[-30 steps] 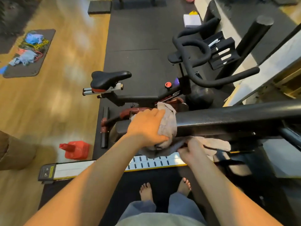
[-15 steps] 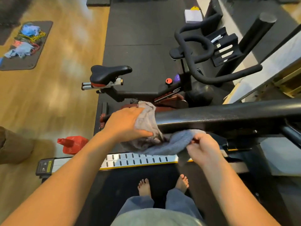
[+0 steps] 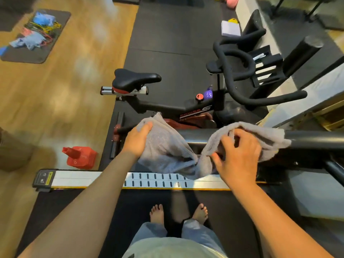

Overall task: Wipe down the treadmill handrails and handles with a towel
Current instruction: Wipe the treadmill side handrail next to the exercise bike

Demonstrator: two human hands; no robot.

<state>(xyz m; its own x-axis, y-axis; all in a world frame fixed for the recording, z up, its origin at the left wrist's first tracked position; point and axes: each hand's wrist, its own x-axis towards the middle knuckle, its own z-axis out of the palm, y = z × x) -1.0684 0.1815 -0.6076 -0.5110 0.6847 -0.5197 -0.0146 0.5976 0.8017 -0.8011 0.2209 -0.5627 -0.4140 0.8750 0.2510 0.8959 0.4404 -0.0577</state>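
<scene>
A grey towel (image 3: pixel 167 151) is draped over the black treadmill handrail (image 3: pixel 314 140), which runs across the view from the middle to the right edge. My left hand (image 3: pixel 136 140) grips the towel's left end over the end of the rail. My right hand (image 3: pixel 240 155) presses the towel's right part onto the rail, fingers spread and curled into the cloth. The towel sags between my hands, and a short bare stretch of rail shows there.
A black exercise bike (image 3: pixel 186 107) stands just beyond the rail, its seat at the left and handlebars at the right. A red weight (image 3: pixel 80 157) sits on the wooden floor at the left. The treadmill's silver side rail (image 3: pixel 89 179) lies below, and my bare feet stand on the belt (image 3: pixel 130 205).
My hands have moved apart along the rail. The right hand has come up from under the rail onto its top, spreading the towel to the right. The left hand stays at the rail's end.
</scene>
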